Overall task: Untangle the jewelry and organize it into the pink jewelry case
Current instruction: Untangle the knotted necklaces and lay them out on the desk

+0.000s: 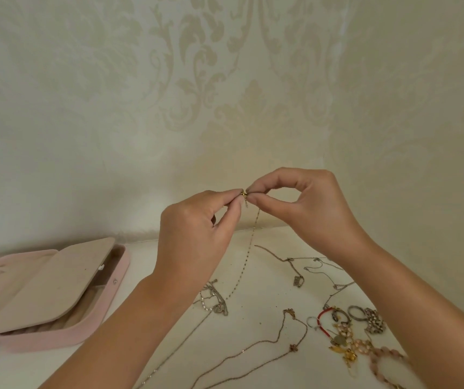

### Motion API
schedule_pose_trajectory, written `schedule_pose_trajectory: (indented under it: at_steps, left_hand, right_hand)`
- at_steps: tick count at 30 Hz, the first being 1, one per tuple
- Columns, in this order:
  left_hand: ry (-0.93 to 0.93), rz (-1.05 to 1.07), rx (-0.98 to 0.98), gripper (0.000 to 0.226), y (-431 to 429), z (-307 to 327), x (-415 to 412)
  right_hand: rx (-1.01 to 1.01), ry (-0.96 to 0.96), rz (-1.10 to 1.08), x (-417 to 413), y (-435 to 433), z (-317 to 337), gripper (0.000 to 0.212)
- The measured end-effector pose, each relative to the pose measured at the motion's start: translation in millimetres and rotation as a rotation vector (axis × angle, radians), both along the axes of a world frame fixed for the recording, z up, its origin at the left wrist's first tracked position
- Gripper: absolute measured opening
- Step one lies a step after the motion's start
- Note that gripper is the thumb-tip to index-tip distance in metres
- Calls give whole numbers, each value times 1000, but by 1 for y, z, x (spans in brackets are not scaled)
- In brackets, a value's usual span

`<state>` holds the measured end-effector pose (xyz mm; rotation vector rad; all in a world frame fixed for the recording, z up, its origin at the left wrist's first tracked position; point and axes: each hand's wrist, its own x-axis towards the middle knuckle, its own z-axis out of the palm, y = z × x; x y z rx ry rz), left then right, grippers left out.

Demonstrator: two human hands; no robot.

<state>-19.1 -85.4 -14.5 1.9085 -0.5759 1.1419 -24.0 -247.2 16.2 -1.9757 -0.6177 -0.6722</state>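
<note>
Above white table point(169, 346), left hand point(194, 234) and right hand point(303, 209) pinch chain's clasp point(244, 195).

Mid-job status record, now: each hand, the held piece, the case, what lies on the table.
left hand: pinches the clasp of a thin chain
right hand: pinches the same clasp from the other side
thin chain: hangs from the clasp to the table
pink jewelry case: open, at left, beige flap over its tray
table: loose chains, rings, pink beads
</note>
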Motion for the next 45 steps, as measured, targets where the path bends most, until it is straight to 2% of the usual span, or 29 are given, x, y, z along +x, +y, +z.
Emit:
schedule_pose_trajectory:
  at_steps: [10,15,20,24,29,33,37,40,45]
  left_hand:
    - [-84,-22,42,17,4,-3,7]
    - [-78,23,44,9,1,-1,2]
    - [252,-88,-149,12,-2,3,-2]
    - [429,-248,-222,12,2,6,3]
    - [495,-320,-195,16,0,5,5]
    - [594,-338,-290,21,-7,-1,6]
    - [645,-335,-276,24,-5,-1,8]
    - [748,-370,-302,33,-1,-2,13]
    - [946,-593,-485,24,0,-3,17]
  right_hand:
    - [1,18,21,-1,-1,1,4]
    - [-11,9,18,-1,-1,1,6]
    - [-113,-51,-26,2,2,-4,6]
    - [-172,-68,-33,5,1,-5,6]
    - [-130,112,118,10,-8,-2,5]
    - [-124,358,216,14,-14,0,3]
    - [-177,565,261,15,-31,5,3]
    - [-73,602,282,17,-44,5,6]
    - [73,746,392,23,-49,0,10]
